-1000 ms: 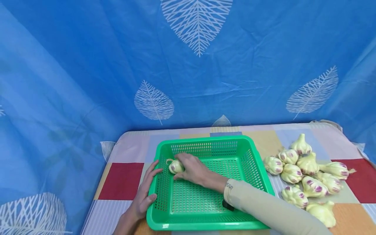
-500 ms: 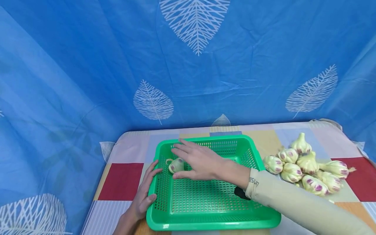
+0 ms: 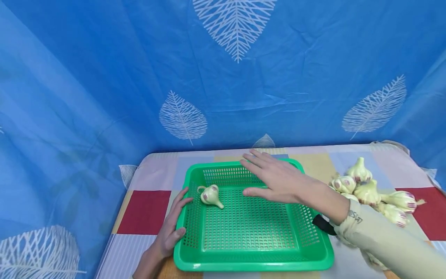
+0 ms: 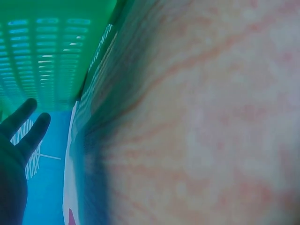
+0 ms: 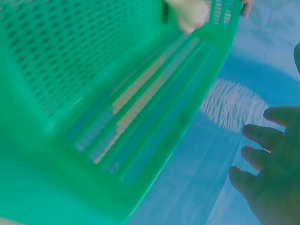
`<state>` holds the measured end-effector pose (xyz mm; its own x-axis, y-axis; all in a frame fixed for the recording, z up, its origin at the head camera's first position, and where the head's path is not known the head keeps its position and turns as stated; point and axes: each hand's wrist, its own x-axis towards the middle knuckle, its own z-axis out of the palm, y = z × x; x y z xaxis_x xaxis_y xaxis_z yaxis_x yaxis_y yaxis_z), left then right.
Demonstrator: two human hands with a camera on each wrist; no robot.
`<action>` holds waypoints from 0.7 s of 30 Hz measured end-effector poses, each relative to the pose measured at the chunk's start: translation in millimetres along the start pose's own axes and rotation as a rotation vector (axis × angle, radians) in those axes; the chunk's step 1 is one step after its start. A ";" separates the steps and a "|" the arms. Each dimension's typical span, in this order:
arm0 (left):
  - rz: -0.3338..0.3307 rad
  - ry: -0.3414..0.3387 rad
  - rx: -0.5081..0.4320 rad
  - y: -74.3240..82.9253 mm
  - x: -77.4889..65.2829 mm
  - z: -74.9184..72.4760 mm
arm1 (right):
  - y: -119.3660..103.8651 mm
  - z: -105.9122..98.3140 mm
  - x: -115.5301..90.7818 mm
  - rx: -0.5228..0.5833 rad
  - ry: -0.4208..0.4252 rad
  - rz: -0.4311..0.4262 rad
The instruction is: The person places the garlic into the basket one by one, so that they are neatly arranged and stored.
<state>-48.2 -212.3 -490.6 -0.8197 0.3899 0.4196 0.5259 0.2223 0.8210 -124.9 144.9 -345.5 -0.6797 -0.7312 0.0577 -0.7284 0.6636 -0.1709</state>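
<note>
A single garlic bulb (image 3: pixel 210 194) lies inside the green plastic basket (image 3: pixel 254 267), near its left wall, its stem pointing toward the front right. My left hand (image 3: pixel 171 226) rests against the basket's left rim with its fingers spread and fairly straight; two of these fingers (image 4: pixel 29 119) show beside the slotted wall in the left wrist view. Above the back right part of the basket hovers my right hand (image 3: pixel 278 178), fingers extended and holding nothing. The right wrist view shows that hand (image 5: pixel 274 164) apart from the rim, with the bulb (image 5: pixel 190 14) blurred at the top.
Several garlic bulbs (image 3: pixel 367 192) are heaped on the table right of the basket, partly hidden by my right sleeve (image 3: pixel 386 232). A patchwork cloth (image 3: pixel 144 213) covers the table. Behind it hangs a blue curtain (image 3: pixel 296 89) with white leaf prints.
My right hand has let go of the garlic bulb and moved up and right, away from it. The bulb stays at the basket's left side. My left hand stays on the rim.
</note>
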 end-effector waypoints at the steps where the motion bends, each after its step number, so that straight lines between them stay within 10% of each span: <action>1: -0.002 -0.002 -0.001 -0.2 -0.4 0.0 | 4.0 0.0 -5.7 0.008 0.008 0.012; 21: -0.002 -0.044 0.045 1.9 1.5 -9.8 | 48.1 6.9 -124.8 0.126 0.078 0.287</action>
<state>-50.7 -220.0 -484.6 -0.8103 0.4284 0.3998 0.5350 0.2625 0.8030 -74.5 267.0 -367.7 -0.8640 -0.4993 0.0641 -0.4928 0.8127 -0.3109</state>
